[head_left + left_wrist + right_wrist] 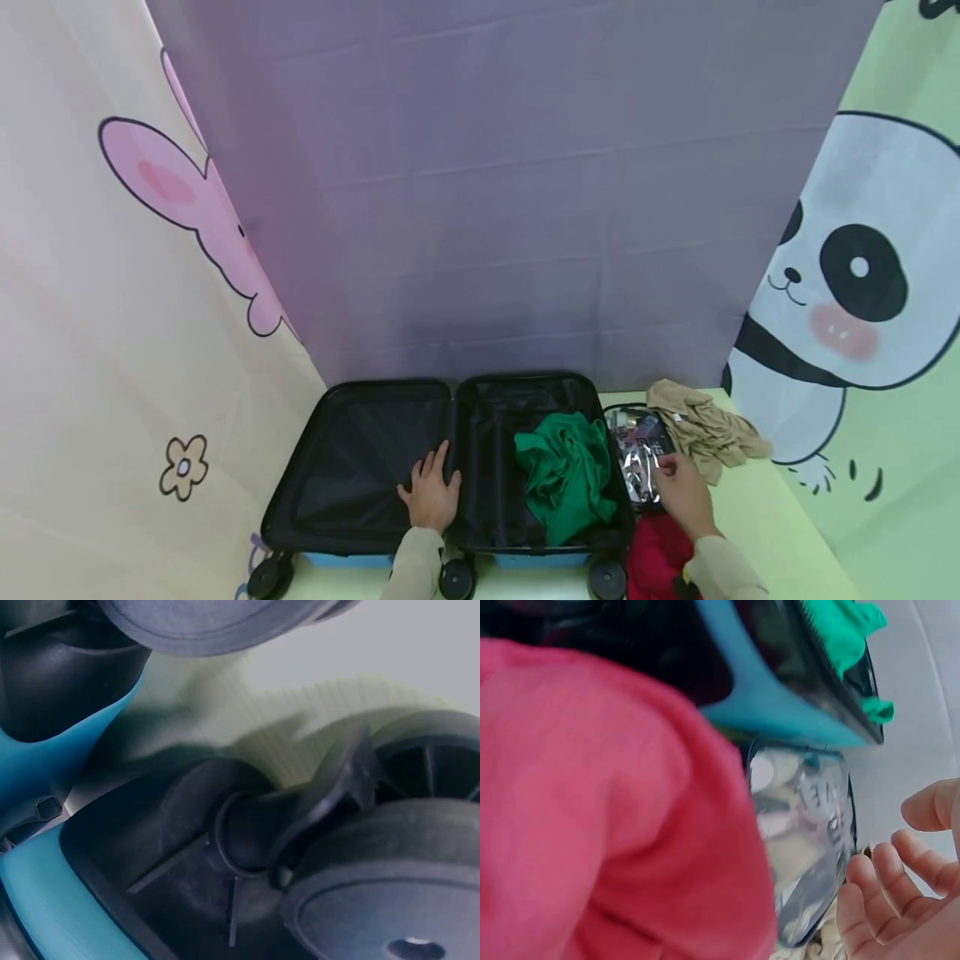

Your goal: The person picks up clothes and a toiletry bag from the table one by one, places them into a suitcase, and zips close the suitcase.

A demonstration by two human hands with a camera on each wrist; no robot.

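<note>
An open black-lined suitcase (367, 467) lies flat with its two halves side by side. My left hand (433, 493) rests, fingers spread, on the left half near the hinge; the left wrist view does not show it. A crumpled green garment (566, 479) lies in the right half. Beside that half is a clear toiletry pouch (802, 840) with black edging and small items inside. My right hand (900, 892) is at the pouch's right edge, fingers loosely bent and thumb apart, gripping nothing.
A beige crumpled garment (705, 425) lies behind the pouch, and a red garment (654, 554) in front of it. Black suitcase wheels (375, 900) stick out toward me along the front. A grey-purple cloth wall (510, 208) stands right behind the suitcase.
</note>
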